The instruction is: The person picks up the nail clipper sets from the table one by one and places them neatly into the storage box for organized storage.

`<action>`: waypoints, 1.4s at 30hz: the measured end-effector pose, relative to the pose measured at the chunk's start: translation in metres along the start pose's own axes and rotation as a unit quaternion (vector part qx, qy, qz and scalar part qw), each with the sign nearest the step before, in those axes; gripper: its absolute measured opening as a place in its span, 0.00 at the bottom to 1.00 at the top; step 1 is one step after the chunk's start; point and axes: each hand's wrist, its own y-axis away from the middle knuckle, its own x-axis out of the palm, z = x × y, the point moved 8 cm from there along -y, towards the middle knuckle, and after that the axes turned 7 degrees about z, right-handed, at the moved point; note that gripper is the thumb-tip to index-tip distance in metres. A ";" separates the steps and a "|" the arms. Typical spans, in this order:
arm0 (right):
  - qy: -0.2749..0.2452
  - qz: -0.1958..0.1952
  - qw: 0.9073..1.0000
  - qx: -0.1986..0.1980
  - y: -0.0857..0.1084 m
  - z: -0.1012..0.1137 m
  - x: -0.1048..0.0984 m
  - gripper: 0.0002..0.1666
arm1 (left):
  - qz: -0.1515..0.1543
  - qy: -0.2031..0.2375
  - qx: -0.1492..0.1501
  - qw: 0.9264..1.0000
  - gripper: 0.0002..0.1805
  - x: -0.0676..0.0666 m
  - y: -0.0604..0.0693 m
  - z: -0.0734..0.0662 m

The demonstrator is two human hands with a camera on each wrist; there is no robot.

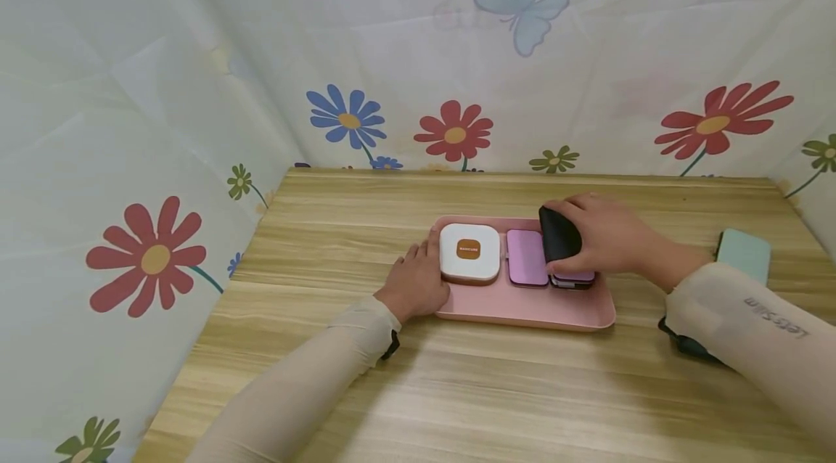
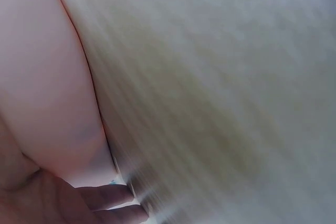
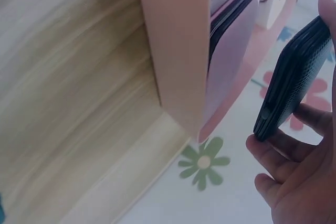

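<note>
My right hand (image 1: 597,234) pinches a flat black textured case (image 1: 559,234) between thumb and fingers. In the right wrist view the black case (image 3: 296,77) is tilted and apart from the pink tray (image 3: 178,40). Below that hand, a lilac-topped case (image 1: 575,278) sits in the tray, partly hidden. Another lilac-topped case (image 1: 526,257) lies to its left. At the tray's left end is a white rounded-square box (image 1: 469,267) with a brown label. My left hand (image 1: 418,281) rests against the tray's left side, fingers extended; the left wrist view shows its fingers (image 2: 110,198) beside the pink wall.
A mint-green flat case (image 1: 744,252) lies on the wooden table (image 1: 366,209) to the right, partly behind my right forearm. A dark object (image 1: 692,347) shows under that forearm. Flower-printed cloth (image 1: 405,49) hangs behind and beside the table.
</note>
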 end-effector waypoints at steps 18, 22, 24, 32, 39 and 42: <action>0.078 0.008 0.996 -0.044 -0.029 0.037 0.011 0.66 | 0.001 0.006 -0.001 1.000 0.50 0.000 0.000 0.001; 0.099 0.011 0.993 -0.061 -0.034 0.045 0.015 0.67 | -0.002 0.000 -0.001 1.000 0.50 -0.001 0.001 0.000; 0.101 0.014 0.993 -0.061 -0.036 0.047 0.017 0.68 | -0.002 -0.002 -0.002 1.000 0.50 -0.001 0.001 0.000; 0.098 0.007 0.993 -0.059 -0.037 0.050 0.019 0.68 | -0.006 0.001 -0.004 1.000 0.50 -0.001 0.001 0.000; 0.109 0.027 0.992 -0.050 -0.037 0.048 0.025 0.68 | -0.002 -0.001 -0.005 1.000 0.49 0.000 0.001 0.000; 0.122 0.035 0.991 -0.045 -0.038 0.048 0.028 0.68 | -0.001 -0.001 -0.005 1.000 0.50 -0.001 0.001 0.000</action>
